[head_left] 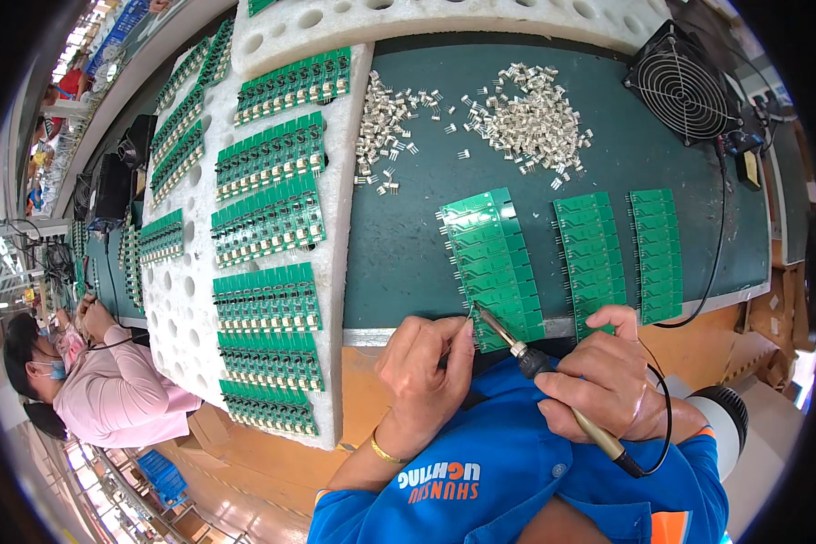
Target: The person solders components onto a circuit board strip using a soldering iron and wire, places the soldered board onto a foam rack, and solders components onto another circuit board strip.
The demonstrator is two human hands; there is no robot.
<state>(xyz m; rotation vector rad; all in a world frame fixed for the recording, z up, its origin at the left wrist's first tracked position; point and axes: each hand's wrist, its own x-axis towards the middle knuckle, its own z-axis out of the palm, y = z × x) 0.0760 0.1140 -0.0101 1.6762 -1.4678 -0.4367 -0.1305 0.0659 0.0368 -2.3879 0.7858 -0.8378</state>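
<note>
My right hand [598, 381] grips a soldering iron [598, 433] with a gold-coloured handle and a black collar. Its tip meets the lower left part of a green circuit board panel [491, 258] on the bench. My left hand [426, 363] is closed in a pinch at that same lower left edge, close to the iron's tip; what lies between its fingers is too small to make out. Two more green panels, a middle one [591, 254] and a right one [657, 254], lie alongside, with pins along their left edges.
Loose small white connectors [530, 118] are heaped at the back of the bench [399, 236]. A black fan [684, 86] stands at the back right. White foam [335, 272] on the left carries several populated green boards [267, 218]. A co-worker [122, 381] in pink sits far left.
</note>
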